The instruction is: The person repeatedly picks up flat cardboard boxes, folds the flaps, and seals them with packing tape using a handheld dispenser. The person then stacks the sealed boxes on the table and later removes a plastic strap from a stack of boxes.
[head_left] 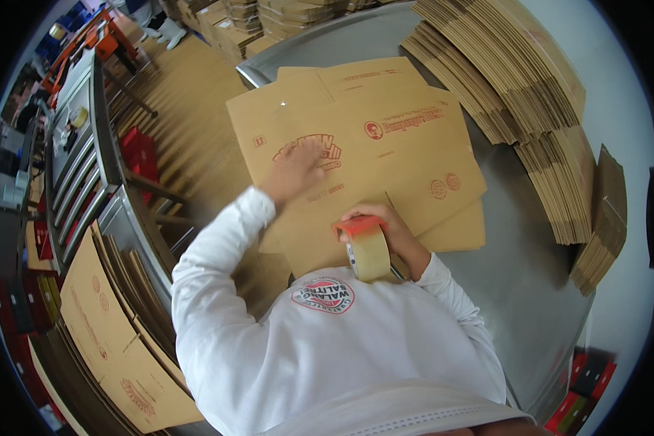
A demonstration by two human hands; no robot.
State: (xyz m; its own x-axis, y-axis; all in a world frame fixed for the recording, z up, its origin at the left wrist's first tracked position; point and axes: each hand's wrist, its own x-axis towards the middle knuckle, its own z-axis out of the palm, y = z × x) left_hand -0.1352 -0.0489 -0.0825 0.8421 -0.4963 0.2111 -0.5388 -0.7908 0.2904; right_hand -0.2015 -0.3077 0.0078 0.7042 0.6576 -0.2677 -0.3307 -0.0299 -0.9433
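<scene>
A flat, unfolded cardboard box point(407, 156) with red print lies before me on top of other flat cartons, on a metal table. Over its left half is my left hand point(298, 171), blurred by motion, with nothing visible in it; whether it touches the cardboard I cannot tell. Close to my chest, my right hand point(386, 221) grips a tape dispenser point(361, 224) with a red top. A wide roll of clear, yellowish packing tape point(371, 254) sits in the dispenser, above the near edge of the cardboard.
Rows of folded cartons point(501, 65) stand along the table's point(501, 291) far right side. More flat cartons point(98, 312) lean at my lower left, beside a metal roller conveyor point(87, 196). Red crates point(138, 156) sit beyond it. A person's legs point(160, 25) show at the far left.
</scene>
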